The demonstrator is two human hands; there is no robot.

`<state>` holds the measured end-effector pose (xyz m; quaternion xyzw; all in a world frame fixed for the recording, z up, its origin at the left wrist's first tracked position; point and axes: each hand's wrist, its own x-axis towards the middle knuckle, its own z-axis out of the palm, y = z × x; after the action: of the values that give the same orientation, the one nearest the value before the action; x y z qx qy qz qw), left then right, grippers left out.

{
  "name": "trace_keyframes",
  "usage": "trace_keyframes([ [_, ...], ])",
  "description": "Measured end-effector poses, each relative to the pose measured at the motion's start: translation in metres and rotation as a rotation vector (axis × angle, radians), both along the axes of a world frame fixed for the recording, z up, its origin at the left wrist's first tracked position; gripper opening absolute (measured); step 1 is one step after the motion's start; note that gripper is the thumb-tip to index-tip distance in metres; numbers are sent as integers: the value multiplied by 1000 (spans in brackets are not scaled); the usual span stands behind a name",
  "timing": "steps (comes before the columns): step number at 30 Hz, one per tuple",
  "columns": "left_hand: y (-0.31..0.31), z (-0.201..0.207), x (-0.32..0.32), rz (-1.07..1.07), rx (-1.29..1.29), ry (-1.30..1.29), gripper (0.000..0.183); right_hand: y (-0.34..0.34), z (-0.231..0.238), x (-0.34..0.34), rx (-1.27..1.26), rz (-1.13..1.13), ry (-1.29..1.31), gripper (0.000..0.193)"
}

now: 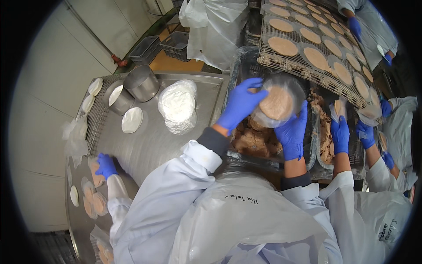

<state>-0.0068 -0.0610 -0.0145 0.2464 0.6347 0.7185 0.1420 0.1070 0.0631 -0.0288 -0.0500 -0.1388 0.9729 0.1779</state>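
Observation:
A round, flat patty of pinkish-tan minced meat lies on a clear plastic sheet in front of me, over a lined crate. My right hand, blue-gloved, grips the near right edge of the sheet, thumb up beside the patty. At the patty's upper left, my left hand, also gloved, has its fingers bent over the rim of patty and film; the fingertips are partly hidden. Beneath both hands, lumps of minced meat fill the crate.
Left of me, a steel table bears metal pots, a stack of white discs and a white round. A wire rack of patties overhangs the crate. Co-workers' gloved hands work close by on both sides.

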Motion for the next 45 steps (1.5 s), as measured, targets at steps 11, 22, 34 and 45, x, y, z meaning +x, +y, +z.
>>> trace_keyframes([
  [11,-180,-95,-14,376,-1093,623,16,41,85,-86,724,-204,-108,45],
  [22,49,-47,-60,-188,403,-205,43,54,39,-37,112,-456,-229,47],
  [34,31,11,0,-447,747,-891,43,44,84,-20,200,-456,-57,35],
  [45,-366,-86,21,888,984,-521,42,69,-32,-23,37,-213,-256,38],
])
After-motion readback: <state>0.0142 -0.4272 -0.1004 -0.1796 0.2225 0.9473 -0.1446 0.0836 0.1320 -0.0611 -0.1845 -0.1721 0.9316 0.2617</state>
